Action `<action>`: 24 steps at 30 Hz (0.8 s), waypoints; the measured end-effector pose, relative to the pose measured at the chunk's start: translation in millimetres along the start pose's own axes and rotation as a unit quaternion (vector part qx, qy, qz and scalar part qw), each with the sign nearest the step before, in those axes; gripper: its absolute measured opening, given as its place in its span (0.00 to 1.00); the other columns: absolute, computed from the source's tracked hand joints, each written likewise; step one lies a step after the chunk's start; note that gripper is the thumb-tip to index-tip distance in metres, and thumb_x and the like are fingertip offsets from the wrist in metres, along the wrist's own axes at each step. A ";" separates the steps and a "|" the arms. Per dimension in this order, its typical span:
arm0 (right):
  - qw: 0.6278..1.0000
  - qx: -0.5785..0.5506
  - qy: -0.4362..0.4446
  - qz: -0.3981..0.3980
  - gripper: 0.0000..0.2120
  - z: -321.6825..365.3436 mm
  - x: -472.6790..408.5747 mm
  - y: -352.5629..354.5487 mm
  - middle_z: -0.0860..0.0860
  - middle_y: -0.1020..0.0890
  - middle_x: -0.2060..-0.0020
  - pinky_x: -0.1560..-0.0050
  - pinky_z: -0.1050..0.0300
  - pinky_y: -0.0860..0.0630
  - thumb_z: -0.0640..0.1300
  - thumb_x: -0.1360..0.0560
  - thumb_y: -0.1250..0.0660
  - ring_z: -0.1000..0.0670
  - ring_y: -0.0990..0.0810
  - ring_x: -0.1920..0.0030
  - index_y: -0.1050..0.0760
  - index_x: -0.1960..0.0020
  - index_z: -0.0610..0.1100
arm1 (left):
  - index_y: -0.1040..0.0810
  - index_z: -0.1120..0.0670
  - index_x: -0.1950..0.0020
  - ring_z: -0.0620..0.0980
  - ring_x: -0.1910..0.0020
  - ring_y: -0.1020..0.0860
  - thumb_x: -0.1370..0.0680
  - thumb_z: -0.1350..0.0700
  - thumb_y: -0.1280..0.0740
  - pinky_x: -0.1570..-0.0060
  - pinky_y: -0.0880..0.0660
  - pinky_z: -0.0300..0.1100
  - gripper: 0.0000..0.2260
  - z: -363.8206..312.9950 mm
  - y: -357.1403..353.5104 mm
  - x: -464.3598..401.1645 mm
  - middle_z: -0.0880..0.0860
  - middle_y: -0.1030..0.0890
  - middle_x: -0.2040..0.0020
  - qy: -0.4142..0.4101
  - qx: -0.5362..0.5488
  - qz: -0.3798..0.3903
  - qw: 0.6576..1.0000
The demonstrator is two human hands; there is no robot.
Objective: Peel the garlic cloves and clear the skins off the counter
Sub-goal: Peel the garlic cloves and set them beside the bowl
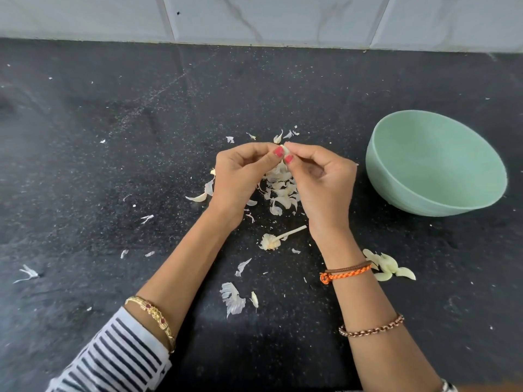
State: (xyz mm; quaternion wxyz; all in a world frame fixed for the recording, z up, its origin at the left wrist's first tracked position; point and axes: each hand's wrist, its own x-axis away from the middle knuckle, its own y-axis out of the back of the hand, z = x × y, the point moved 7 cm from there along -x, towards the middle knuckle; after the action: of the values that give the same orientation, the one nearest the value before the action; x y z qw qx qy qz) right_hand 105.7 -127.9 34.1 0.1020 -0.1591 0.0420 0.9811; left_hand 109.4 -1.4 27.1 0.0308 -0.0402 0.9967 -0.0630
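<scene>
1. A striped sleeve and a gold bangle sit on the left forearm at the lower left.
2. The left hand is raised over the black counter, thumb and fingers curled and pinching a garlic clove.
3. The same clove is pinched from the other side by the right hand; both thumbs meet on it, hands together.
4. Under the hands lies a heap of skins, with loose flakes scattered around and a bare garlic stem nearer the person.
5. Peeled cloves lie just beside the right wrist.
6. A green bowl stands at the far right, well apart from the skins.
</scene>
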 end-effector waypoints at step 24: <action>0.954 0.204 0.217 -0.023 0.08 16.4 7.5 -5.1 0.44 0.21 0.67 0.66 0.71 0.30 0.27 0.32 0.34 0.55 0.25 0.64 0.18 0.62 0.37 | 0.20 0.57 0.75 0.42 0.75 0.34 0.28 0.72 0.38 0.76 0.38 0.31 0.19 22.9 4.9 -7.2 0.49 0.26 0.76 0.118 0.109 -0.024 0.987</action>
State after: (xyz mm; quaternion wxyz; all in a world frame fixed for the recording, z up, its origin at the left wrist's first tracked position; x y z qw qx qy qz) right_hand 94.8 -119.6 46.9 0.1436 -0.3453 0.2588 0.8906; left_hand 117.7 1.2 4.3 -0.0845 -0.0529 0.9792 -0.1767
